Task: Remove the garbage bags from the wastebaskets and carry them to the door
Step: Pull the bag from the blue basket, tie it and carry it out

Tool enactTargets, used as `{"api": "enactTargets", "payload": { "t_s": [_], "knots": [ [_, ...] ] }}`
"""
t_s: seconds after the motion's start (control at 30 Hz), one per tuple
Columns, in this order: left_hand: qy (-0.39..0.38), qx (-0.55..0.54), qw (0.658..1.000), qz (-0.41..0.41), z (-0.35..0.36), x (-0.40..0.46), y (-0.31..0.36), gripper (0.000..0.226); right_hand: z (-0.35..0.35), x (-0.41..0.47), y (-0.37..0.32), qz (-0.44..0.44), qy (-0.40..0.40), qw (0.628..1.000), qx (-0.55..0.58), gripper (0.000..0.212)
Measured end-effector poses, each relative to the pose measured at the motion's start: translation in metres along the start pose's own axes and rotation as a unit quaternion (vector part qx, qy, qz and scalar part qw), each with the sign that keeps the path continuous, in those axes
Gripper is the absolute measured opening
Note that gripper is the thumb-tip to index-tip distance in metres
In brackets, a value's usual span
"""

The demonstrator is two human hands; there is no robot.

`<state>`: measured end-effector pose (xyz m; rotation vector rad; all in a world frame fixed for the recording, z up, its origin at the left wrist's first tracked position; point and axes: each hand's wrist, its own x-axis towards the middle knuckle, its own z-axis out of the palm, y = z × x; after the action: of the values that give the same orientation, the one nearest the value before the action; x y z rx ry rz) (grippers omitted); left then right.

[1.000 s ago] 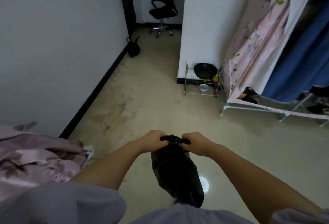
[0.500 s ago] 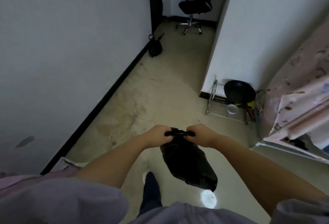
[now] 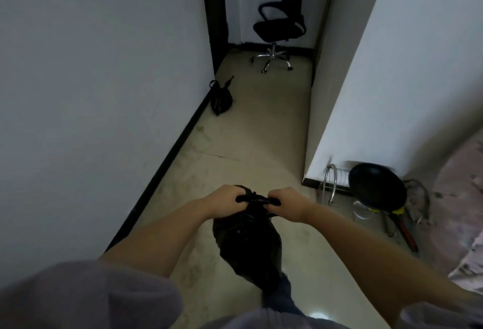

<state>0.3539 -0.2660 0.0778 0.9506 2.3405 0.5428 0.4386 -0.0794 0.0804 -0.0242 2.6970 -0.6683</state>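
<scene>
A full black garbage bag [image 3: 248, 247] hangs in front of me above the floor. My left hand [image 3: 224, 202] grips one end of its twisted top and my right hand [image 3: 286, 204] grips the other end, with a short black strand stretched between the fists. A second tied black garbage bag [image 3: 220, 100] sits on the floor against the left wall, beside a dark door frame [image 3: 213, 15] further down the corridor.
White walls close in on both sides of a narrow tiled corridor. A black office chair [image 3: 281, 23] stands at its far end. A wire rack [image 3: 337, 187] with a black pan [image 3: 376, 189] sits at the right wall's corner. Floral fabric [image 3: 462, 198] is at the right edge.
I have walked forward into the corridor: the chair, the bag on the floor and the pan rack are all nearer. Both hands keep the same grip on the bag's top.
</scene>
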Motion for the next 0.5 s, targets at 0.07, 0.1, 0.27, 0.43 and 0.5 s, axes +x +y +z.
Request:
{"api": "enactTargets", "payload": {
  "t_s": [0.07, 0.1, 0.27, 0.43, 0.5],
  "knots": [
    [0.009, -0.01, 1.0, -0.007, -0.021, 0.042, -0.011, 0.023, -0.024, 0.044, 0.018, -0.008, -0.004, 1.0, -0.011, 0.033],
    [0.015, -0.014, 1.0, -0.012, -0.032, 0.063, -0.015, 0.022, -0.037, 0.064, 0.026, -0.016, -0.003, 1.0, -0.017, 0.035],
    [0.027, -0.032, 0.998, -0.04, -0.084, 0.159, -0.027, 0.035, -0.105, 0.159, 0.066, -0.046, -0.022, 0.998, -0.044, 0.037],
    [0.049, -0.051, 0.996, -0.046, -0.138, 0.25, -0.029, 0.036, -0.174, 0.24, 0.105, -0.062, -0.047, 0.996, -0.036, 0.029],
    [0.043, -0.064, 0.996, -0.053, -0.157, 0.281, -0.037, 0.036, -0.194, 0.272, 0.116, -0.061, -0.056, 0.996, -0.039, 0.033]
  ]
}}
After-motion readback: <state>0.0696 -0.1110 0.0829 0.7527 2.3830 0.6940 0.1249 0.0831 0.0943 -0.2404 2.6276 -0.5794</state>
